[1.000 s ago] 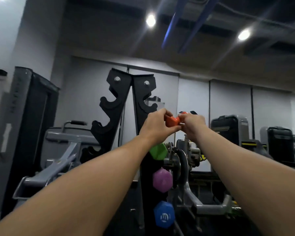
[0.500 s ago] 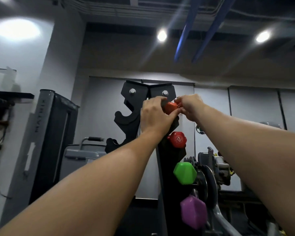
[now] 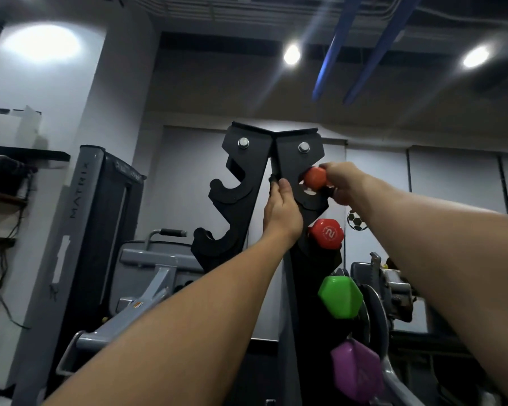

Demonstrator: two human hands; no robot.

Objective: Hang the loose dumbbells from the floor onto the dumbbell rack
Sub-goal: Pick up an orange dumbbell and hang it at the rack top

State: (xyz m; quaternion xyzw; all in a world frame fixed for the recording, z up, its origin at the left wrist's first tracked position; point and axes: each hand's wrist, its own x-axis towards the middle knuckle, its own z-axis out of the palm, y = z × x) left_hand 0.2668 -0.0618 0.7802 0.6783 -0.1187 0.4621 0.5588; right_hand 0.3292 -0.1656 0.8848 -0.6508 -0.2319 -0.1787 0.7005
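Observation:
A small orange dumbbell [image 3: 315,178] is at the top hook on the right side of the black dumbbell rack [image 3: 247,186]. My right hand [image 3: 342,183] grips its far end, fingers curled round it. My left hand [image 3: 282,209] holds the rack's front edge just left of that hook, fingers wrapped round the black plate. Below on the same side hang a red dumbbell [image 3: 326,232], a green one [image 3: 340,296] and a purple one [image 3: 357,370]. The two upper hooks on the rack's left side hold nothing.
A grey weight machine [image 3: 147,276] stands left of the rack, with a tall black and grey column [image 3: 85,230] behind it. Another grey machine [image 3: 393,288] sits to the right. A dark shelf [image 3: 27,155] juts from the left wall.
The orange dumbbell has come down and right into the top right hook. My left hand has let go of it and now holds the rack's edge. My view has moved closer to the rack.

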